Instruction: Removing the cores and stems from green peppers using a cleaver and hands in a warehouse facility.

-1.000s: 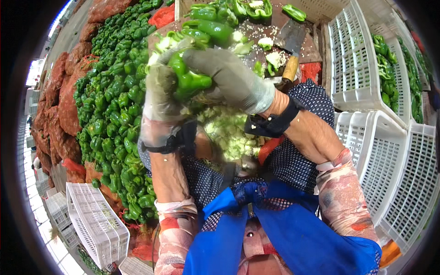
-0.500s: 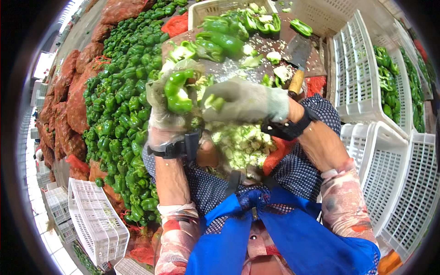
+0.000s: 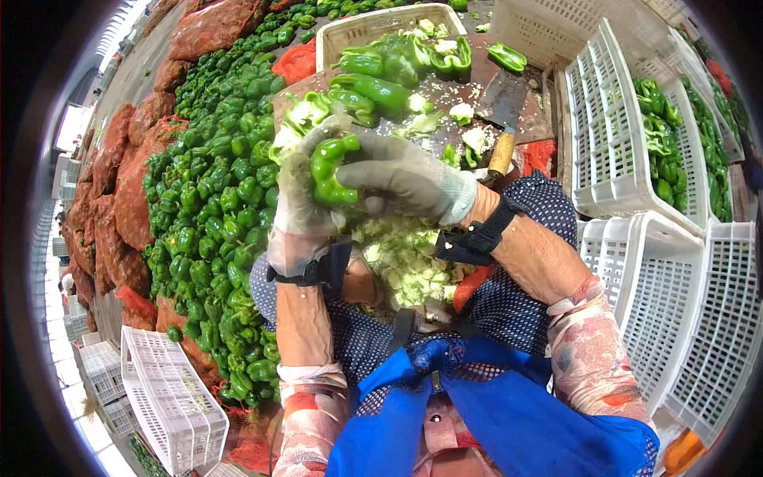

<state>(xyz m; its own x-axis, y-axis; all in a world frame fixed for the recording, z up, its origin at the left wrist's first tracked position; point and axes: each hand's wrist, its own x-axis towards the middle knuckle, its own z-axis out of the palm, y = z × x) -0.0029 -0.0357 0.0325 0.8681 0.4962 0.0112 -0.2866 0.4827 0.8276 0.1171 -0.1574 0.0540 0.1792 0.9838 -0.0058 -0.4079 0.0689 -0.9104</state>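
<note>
A green bell pepper piece [image 3: 330,171] is held up over my lap in my gloved left hand [image 3: 300,207], whose fingers wrap its far and left sides. From the right my gloved right hand [image 3: 417,176] meets it, the thumb and fingers curled against the pepper's right edge; its fingertips are partly hidden. Beneath both hands lies a heap of pale pepper cores and scraps [image 3: 417,262]. Just beyond them, cut green peppers [image 3: 377,91] rest on a seed-strewn board [image 3: 469,83]. On that board's right side lies a broad-bladed knife [image 3: 502,119] with a wooden handle.
A large pile of whole green peppers [image 3: 214,215] spreads along my left, with red mesh sacks [image 3: 119,199] behind it. White crates [image 3: 608,127] stand on the right, some holding peppers. A cream tub [image 3: 389,24] sits beyond the board, and a white crate [image 3: 171,397] leans at lower left.
My right hand has come left against the pepper piece; the small green bit at its fingers no longer shows. The pepper has turned, and its smooth skin now faces me more.
</note>
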